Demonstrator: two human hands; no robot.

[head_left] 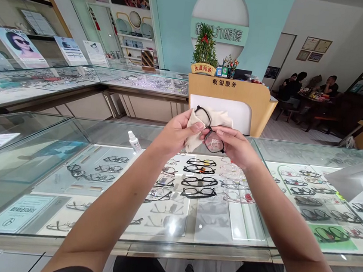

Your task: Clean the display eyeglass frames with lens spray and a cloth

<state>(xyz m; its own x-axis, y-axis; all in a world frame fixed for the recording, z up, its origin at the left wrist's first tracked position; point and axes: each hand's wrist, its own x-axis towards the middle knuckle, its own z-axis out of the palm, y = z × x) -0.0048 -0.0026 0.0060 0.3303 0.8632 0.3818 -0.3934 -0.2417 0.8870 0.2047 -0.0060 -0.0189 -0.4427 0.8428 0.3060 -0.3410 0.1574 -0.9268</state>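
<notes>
Above the glass counter I hold a pair of black-framed eyeglasses (215, 142) between both hands, tilted with one lens higher at the left. My left hand (182, 129) is closed on a cream cleaning cloth (193, 142), pinching it around the upper-left lens. More of the cloth spreads out behind the frame. My right hand (234, 143) grips the frame near the lower-right lens, its fingers bent over the rim. A white spray bottle (134, 142) stands on the counter top, left of my hands.
Rows of eyeglasses (199, 181) lie inside the glass display counter (144, 242) beneath my arms. Beyond it is a wooden cashier desk (263, 101) with a potted plant (205, 47). More showcases (142, 80) run along the left. People (292, 85) sit at a table at the back right.
</notes>
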